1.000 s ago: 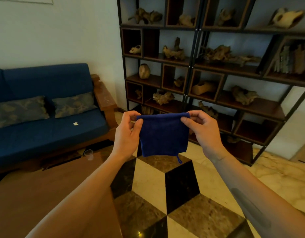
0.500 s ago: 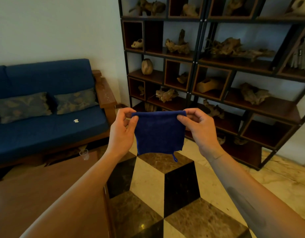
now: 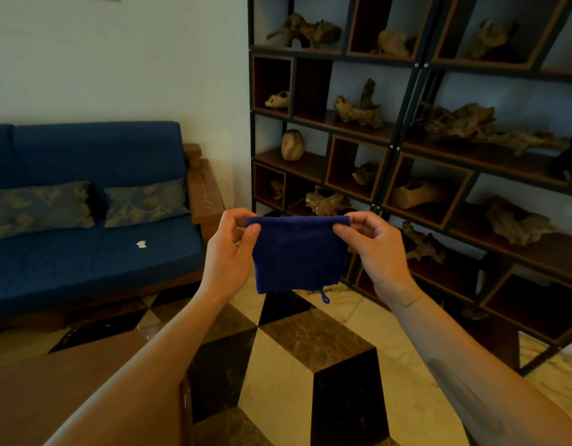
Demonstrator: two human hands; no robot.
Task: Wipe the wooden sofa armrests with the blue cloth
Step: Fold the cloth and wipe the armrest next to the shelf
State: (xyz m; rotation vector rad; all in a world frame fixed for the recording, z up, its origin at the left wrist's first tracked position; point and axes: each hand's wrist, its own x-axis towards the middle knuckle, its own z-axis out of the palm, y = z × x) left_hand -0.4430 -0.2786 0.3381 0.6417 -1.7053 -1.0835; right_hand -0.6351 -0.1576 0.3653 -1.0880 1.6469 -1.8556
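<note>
Hands, left hand [image 3: 228,252] and right hand [image 3: 376,252], pinch top corners of folded, hanging blue cloth [image 3: 297,255]

A single head-worn wide-angle view looks forward and slightly down from standing height, near to both hands, left hand [image 3: 228,252] and right hand [image 3: 379,252]; the sofa [image 3: 85,252] lies far left, the shelving [image 3: 407,156] far right
</note>
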